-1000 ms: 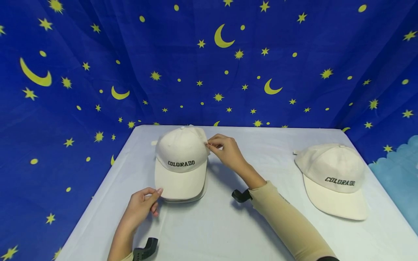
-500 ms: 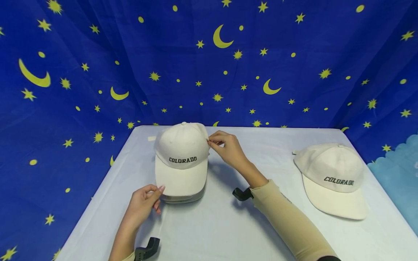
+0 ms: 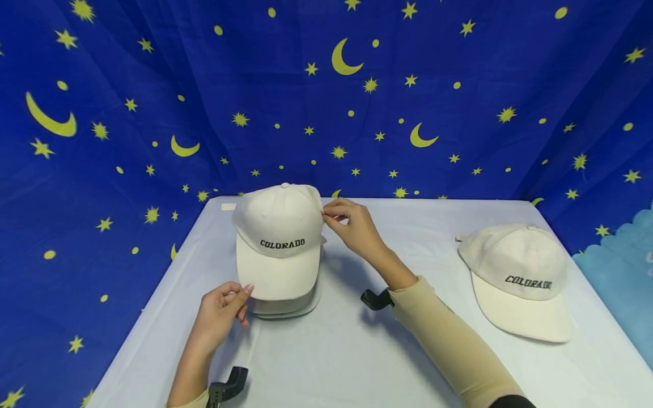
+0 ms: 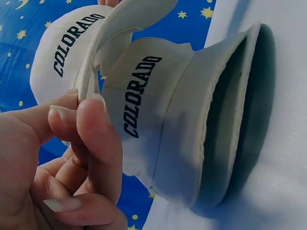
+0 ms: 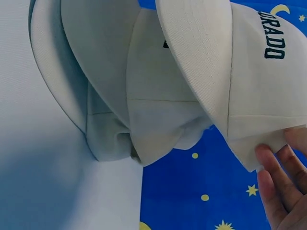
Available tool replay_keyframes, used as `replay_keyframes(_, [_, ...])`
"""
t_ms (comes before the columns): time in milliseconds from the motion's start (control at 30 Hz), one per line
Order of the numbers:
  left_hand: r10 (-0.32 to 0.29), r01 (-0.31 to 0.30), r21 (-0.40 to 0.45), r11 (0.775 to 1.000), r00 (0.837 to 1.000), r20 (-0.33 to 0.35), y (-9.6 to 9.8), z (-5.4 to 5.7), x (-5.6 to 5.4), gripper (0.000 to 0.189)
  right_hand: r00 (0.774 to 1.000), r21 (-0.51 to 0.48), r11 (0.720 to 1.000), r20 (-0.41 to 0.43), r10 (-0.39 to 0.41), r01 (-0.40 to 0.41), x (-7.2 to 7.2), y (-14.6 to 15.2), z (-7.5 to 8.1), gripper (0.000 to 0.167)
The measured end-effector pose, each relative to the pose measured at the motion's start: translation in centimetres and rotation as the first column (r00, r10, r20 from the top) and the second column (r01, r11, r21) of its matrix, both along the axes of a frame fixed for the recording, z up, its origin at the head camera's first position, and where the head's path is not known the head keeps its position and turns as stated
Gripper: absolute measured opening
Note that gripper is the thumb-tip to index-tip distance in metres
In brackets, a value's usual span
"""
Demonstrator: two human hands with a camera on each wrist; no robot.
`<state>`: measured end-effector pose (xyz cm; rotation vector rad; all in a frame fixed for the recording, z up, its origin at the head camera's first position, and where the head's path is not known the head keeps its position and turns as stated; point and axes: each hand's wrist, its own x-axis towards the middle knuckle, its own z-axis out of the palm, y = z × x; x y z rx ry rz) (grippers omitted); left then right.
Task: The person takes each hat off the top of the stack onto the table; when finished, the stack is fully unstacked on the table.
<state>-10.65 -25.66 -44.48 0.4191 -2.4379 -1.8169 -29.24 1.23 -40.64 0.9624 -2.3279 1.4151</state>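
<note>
A cream baseball cap (image 3: 282,225) with COLORADO in dark letters is held up between both hands, brim towards the person. My left hand (image 3: 218,313) pinches the brim's left corner between thumb and fingers. At the right side of the crown, my right hand (image 3: 355,231) pinches the cap's lower edge, as the right wrist view also shows. Beneath the held cap sit two matching caps (image 4: 139,96), nested one on the other on the table. In the left wrist view a gap shows between the held cap and the upper one of these; from the head view they are mostly hidden.
Another cream COLORADO cap (image 3: 530,277) lies on the right of the white-covered table (image 3: 326,362). A small pale tag (image 3: 228,207) lies near the back left edge. Blue cloth (image 3: 285,85) with yellow stars and moons hangs behind and at the sides.
Both hands have lifted the held cap upward, away from the caps under it. More of the lower brims now shows, and the hands keep their pinch.
</note>
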Motion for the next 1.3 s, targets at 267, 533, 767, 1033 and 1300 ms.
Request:
replay_keyframes(267, [-0.028,0.028,0.017,0.999,0.999,-0.029,0.7,0.4,-0.3,0.037,0.999,-0.017,0.999,0.015,-0.029,0.029,0.2,0.9,0.7,0.014])
replay_keyframes(533, [-0.069,0.071,0.037,0.997,0.997,-0.046,1.8,0.4,-0.5,0.034,0.998,-0.053,0.997,0.029,-0.055,0.057,0.2,2.1,0.7,0.016])
replay_keyframes(767, [-0.096,0.099,0.053,0.994,0.994,-0.048,2.5,0.2,-0.5,0.032,0.997,-0.094,0.993,0.023,-0.071,0.072,0.5,3.1,0.5,0.013])
replay_keyframes(1033, [-0.160,0.164,0.069,0.984,0.985,-0.060,3.5,0.1,-0.6,0.032,0.995,-0.122,0.988,0.021,-0.094,0.096,0.9,4.7,0.6,0.013])
replay_keyframes(1300, [-0.220,0.230,0.120,0.966,0.971,-0.088,4.8,-0.2,-1.1,0.033,0.990,-0.113,0.984,0.017,-0.140,0.141,1.0,6.4,0.8,0.012])
